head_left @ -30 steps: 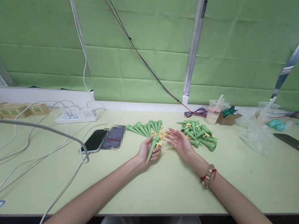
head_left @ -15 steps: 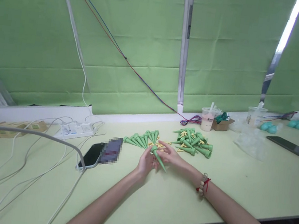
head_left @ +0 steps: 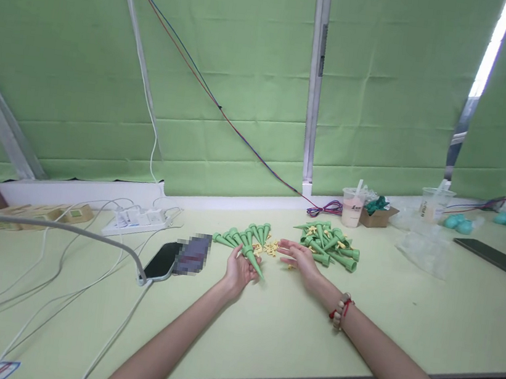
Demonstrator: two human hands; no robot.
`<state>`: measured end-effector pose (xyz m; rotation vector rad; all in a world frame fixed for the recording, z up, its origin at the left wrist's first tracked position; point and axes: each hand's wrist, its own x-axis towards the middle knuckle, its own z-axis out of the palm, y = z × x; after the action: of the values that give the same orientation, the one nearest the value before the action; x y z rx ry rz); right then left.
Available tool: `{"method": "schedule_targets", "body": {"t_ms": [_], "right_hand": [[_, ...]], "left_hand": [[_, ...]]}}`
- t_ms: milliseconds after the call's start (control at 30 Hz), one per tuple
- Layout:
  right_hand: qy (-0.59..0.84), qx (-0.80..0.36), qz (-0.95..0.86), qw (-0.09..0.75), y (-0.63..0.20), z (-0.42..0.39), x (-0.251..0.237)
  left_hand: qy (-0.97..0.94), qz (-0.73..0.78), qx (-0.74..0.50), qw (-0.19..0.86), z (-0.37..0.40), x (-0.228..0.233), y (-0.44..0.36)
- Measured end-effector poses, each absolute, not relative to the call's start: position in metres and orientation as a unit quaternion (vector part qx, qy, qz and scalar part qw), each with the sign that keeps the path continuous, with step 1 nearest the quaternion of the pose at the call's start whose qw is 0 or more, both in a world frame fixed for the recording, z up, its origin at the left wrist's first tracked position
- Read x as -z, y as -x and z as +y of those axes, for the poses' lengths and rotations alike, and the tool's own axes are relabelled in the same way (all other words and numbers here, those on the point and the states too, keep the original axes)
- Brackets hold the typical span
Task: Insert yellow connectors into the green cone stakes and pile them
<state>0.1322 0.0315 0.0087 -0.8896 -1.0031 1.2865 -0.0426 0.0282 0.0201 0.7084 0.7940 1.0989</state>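
My left hand (head_left: 237,274) is closed round a green plastic watering spike (head_left: 253,263), its pointed end aimed toward me and to the right. Fingers extended and apart, my right hand (head_left: 306,269) is just right of a scatter of small yellow plastic pieces (head_left: 270,248); one yellow piece (head_left: 290,267) lies under it. Beyond my left hand, several green spikes (head_left: 230,236) lie side by side in a fan. A jumbled pile of green spikes (head_left: 330,244), mixed with yellow pieces, is to the right of my right hand.
To the left are a phone (head_left: 162,260), a blurred-out patch (head_left: 193,254), white cables and a power strip (head_left: 140,218). At the back stand a drink cup (head_left: 352,207) and a small cardboard box (head_left: 377,216). Plastic bags (head_left: 422,252) and a dark phone (head_left: 496,256) lie farther right.
My hands have moved apart: the left has shifted left with the green spike, while the right has come away from it and opened. The view has turned slightly left.
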Motion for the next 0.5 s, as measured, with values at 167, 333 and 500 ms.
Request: {"method": "schedule_targets", "body": {"t_ms": [167,333,500], "right_hand": [[0.375,-0.576,-0.417,0.594,-0.1295,0.0292,-0.0079],[0.400,-0.569,-0.403,0.595,-0.1297,0.0305,-0.0060],[0.390,-0.586,-0.379,0.601,-0.1308,0.0298,-0.0080]], "left_hand": [[-0.316,0.357,-0.493,0.728,0.0261,-0.0224,0.0441],[-0.322,0.366,-0.488,0.724,0.0254,-0.0223,0.0436],[-0.322,0.367,-0.490,0.722,0.0253,-0.0216,0.0434]]}}
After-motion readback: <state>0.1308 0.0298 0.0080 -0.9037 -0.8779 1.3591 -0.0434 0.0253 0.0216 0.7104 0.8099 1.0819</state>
